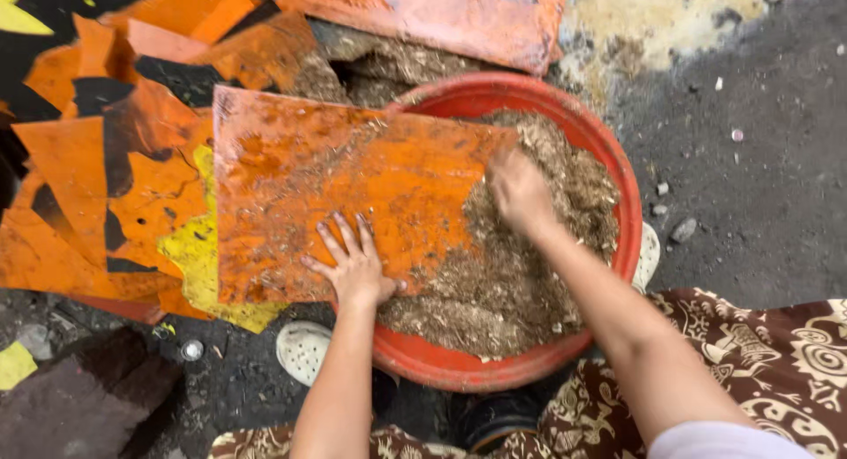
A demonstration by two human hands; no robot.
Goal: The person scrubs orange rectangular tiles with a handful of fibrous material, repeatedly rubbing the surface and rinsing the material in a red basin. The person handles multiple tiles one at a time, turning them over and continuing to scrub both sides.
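Left hand [353, 263] spread flat on orange sheet [344, 176]; right hand [520, 192], fingers unclear, in basin [618, 172] sawdust [512, 282].

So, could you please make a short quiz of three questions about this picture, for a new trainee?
1. True or false: the left hand lies flat, with its fingers spread, on the orange sheet.
2. What does the red basin hold? A) clear water B) dry brownish crumbled material C) white stones
3. Fill in: the right hand is at the ______ of the sheet, over the crumbled material.

Key: 1 true; 2 B; 3 edge.
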